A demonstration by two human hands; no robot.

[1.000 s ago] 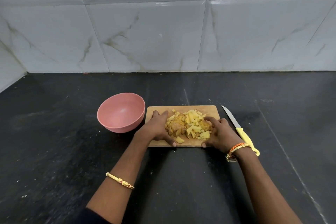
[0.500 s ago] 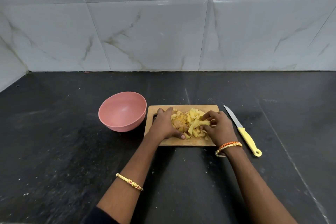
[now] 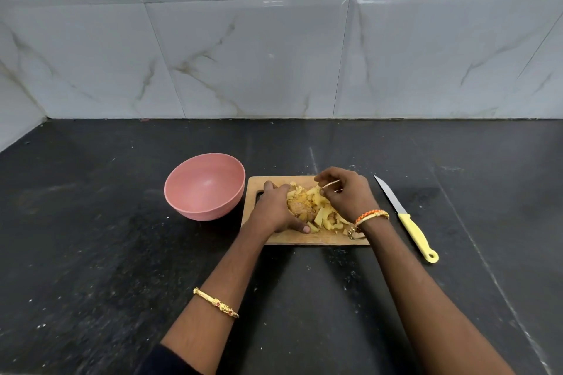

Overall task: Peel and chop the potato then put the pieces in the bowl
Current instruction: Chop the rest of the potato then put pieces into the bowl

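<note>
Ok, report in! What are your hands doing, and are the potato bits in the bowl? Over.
Left hand cupped against potato pieces on board. Right hand pinching a thin strip. Pink bowl holds nothing. Knife parked right of board, clear.

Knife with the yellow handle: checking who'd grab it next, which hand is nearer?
Right. The right hand is beside the knife; the left hand is across the board.

Pink bowl point(image 3: 204, 186) left of left hand point(image 3: 274, 210). Tan board point(image 3: 304, 239) under pale-yellow potato pieces point(image 3: 320, 211). Yellow-handled knife point(image 3: 406, 219) right of right hand point(image 3: 347, 192). Speckled black counter point(image 3: 91, 253); grey-veined white tiles point(image 3: 243, 55).
</note>
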